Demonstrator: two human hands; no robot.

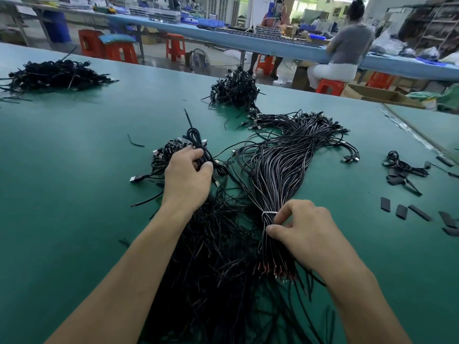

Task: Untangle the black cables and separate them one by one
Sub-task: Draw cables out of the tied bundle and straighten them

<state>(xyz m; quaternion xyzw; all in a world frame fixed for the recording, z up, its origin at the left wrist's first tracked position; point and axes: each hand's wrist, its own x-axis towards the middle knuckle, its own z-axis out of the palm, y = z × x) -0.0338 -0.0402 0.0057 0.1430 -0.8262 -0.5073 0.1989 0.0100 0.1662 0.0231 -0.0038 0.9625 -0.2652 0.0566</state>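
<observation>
A thick bundle of black cables [275,170] lies on the green table [74,170], bound low down by a white tie [269,213], its plug ends fanned out far right. My right hand [305,232] grips this bundle at the tie, thumb and fingers curled round it. My left hand [187,180] pinches a looped black cable [196,142] above a small tangle of plug-ended cables [164,157]. A loose heap of black cables [218,256] spreads between my forearms toward the near edge.
More black cable piles sit at the far left [54,75] and far centre [236,90]. Short black sleeve pieces [401,211] and a small cable knot [400,167] lie at the right. Beyond the table, a person sits on a red stool [330,86] at another bench.
</observation>
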